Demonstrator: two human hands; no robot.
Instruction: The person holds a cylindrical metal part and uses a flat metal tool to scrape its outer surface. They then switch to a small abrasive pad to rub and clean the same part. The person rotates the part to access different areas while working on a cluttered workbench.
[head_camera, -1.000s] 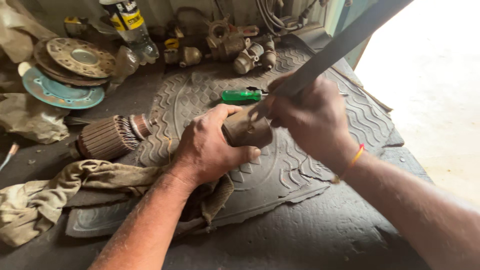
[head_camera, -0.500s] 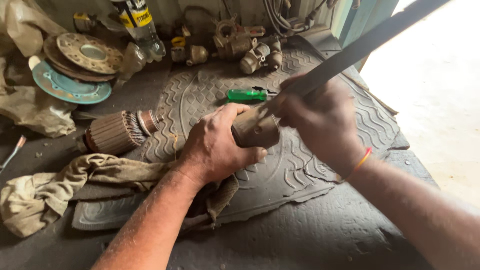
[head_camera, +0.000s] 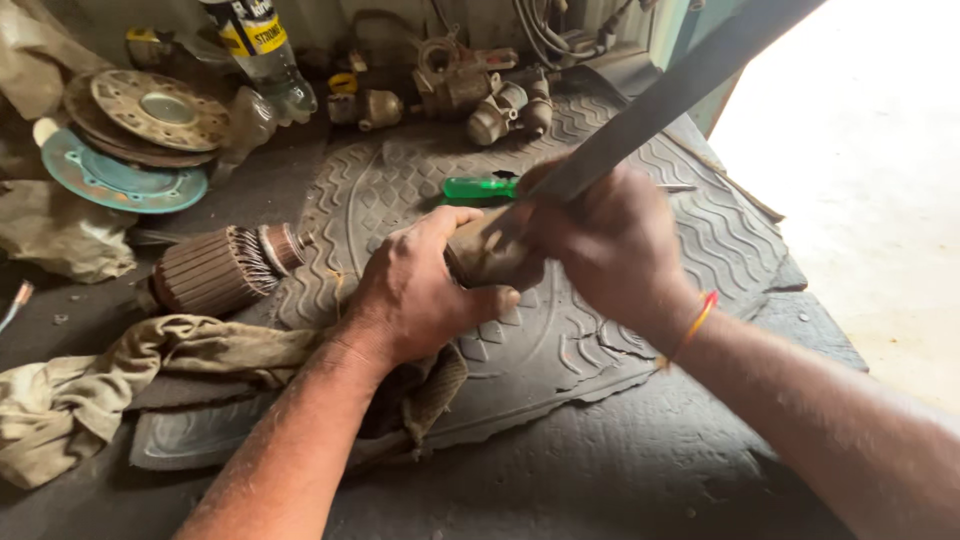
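My left hand (head_camera: 420, 290) wraps its fingers around a grimy brown cylindrical metal part (head_camera: 488, 252) over the ribbed rubber mat (head_camera: 600, 330); my right hand (head_camera: 605, 240) grips a long dark flat bar (head_camera: 680, 95).

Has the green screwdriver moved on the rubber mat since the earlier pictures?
No. The green screwdriver lies at the same spot on the rubber mat, just beyond the hands, handle pointing left. Only the head camera shifted a little.
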